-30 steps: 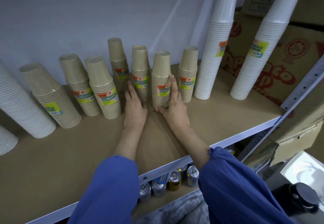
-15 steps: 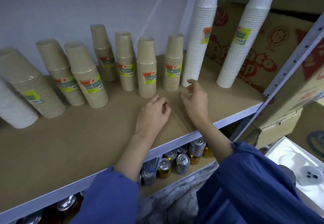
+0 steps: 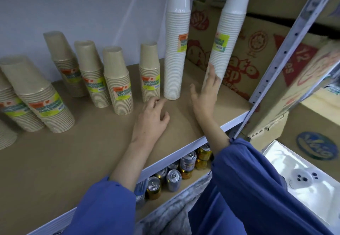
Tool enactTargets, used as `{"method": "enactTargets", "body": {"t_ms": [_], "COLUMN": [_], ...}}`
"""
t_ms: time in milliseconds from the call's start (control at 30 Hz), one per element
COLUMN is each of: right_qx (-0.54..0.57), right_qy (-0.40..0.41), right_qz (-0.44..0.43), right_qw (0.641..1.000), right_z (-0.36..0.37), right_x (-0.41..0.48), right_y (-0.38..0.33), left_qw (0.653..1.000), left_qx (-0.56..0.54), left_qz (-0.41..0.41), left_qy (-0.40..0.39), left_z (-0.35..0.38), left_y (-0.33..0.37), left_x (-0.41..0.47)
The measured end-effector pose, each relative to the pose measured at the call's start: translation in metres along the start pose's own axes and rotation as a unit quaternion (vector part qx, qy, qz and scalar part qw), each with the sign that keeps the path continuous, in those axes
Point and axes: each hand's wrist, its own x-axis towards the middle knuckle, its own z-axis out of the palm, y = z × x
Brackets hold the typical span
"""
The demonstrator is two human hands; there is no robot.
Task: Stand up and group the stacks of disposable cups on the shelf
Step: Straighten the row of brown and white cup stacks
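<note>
Several short stacks of brown paper cups [image 3: 117, 80] stand upside down in a row on the brown shelf board [image 3: 55, 152]. Two tall white cup stacks rise at the right: one [image 3: 175, 51] beside the last brown stack [image 3: 149, 71], the other [image 3: 227, 36] farther right against the boxes. My left hand [image 3: 152, 119] rests on the board with loosely curled fingers, just below the nearer white stack's base. My right hand [image 3: 207, 91] is raised with fingers spread, its fingertips at the lower side of the far white stack; I cannot tell if they touch. Neither hand holds anything.
Printed cardboard boxes [image 3: 253, 54] fill the shelf's right end behind the white stacks. A perforated metal upright [image 3: 272, 65] slants at the right. Drink cans [image 3: 173, 179] sit on the shelf below. More white cups [image 3: 5, 137] show at the left edge.
Both hands left the brown stack they were pressing together and moved right. The right hand has risen to the far white stack; the left followed toward the nearer one. The view has swung right.
</note>
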Motion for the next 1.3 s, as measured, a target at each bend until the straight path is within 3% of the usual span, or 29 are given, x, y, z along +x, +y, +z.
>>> {"method": "enactTargets", "body": {"t_ms": [100, 200, 733, 1000, 1300], "right_qx": [-0.053, -0.092, -0.080, -0.042, 0.031], "right_qy": [0.106, 0.139, 0.097, 0.098, 0.015], "right_qz": [0.002, 0.026, 0.083, 0.060, 0.041], "right_qw": [0.993, 0.986, 0.989, 0.992, 0.999], "right_z": [-0.001, -0.001, 0.003, 0.005, 0.005], "right_x": [0.002, 0.007, 0.029, 0.027, 0.027], "right_y": [0.001, 0.004, 0.029, 0.030, 0.033], "left_qw": [0.998, 0.995, 0.988, 0.984, 0.990], "left_qx": [-0.017, -0.024, -0.047, -0.033, -0.104], "left_qz": [0.010, 0.021, -0.044, -0.079, -0.031], "left_qy": [0.064, 0.090, 0.139, 0.157, 0.087], "left_z": [0.007, 0.017, 0.061, 0.067, 0.065], "left_y": [0.010, 0.020, 0.042, 0.042, 0.036], "left_x": [0.008, 0.017, 0.059, 0.070, 0.073]}}
